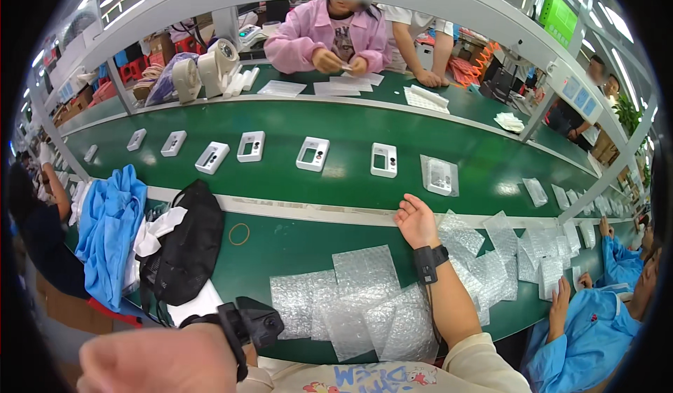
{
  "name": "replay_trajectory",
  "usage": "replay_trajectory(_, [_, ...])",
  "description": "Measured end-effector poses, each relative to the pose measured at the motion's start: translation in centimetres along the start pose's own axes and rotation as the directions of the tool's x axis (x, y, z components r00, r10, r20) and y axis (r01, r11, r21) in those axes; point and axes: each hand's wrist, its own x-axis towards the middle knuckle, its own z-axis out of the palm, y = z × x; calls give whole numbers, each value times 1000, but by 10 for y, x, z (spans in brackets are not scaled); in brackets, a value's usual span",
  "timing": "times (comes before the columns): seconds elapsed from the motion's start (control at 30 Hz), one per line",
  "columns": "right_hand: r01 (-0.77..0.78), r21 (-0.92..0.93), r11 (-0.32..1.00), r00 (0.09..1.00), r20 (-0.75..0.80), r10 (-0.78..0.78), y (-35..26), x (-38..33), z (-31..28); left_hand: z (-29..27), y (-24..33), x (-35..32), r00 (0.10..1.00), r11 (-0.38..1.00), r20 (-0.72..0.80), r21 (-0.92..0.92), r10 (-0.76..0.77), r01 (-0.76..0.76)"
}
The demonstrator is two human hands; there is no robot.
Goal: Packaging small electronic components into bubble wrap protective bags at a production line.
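Observation:
My right hand reaches to the rail at the near edge of the green conveyor belt. Its fingers are stretched out with nothing in them. Just beyond it on the belt lies a white device in a clear bubble bag. A bare white device with a rectangular opening sits to the left of that. Close to the camera at the lower left is my left hand, smeared, its fingers not readable. Between my arms, clear bubble bags overlap on the green bench; more bubble bags lie right of my right forearm.
Several more white devices line the belt leftward. A black bag, blue cloth and rubber band lie on the bench's left. Across the belt a person in pink handles something small. Co-workers in blue sit at right.

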Motion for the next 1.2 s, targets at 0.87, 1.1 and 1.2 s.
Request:
replay_trajectory(0.87, [170, -183, 968, 846, 531, -48, -2, -46, 121, -34, 105, -155, -714, 567, 608, 743, -347, 356])
replay_trajectory(1.1, [604, -164, 780, 565, 778, -275, -71, -112, 137, -4, 102, -132, -575, 606, 697, 693, -428, 390])
replay_trajectory(1.2, [643, -180, 745, 590, 736, -331, -75, -119, 136, 21, 112, -150, -366, 605, 930, 282, 18, 745])
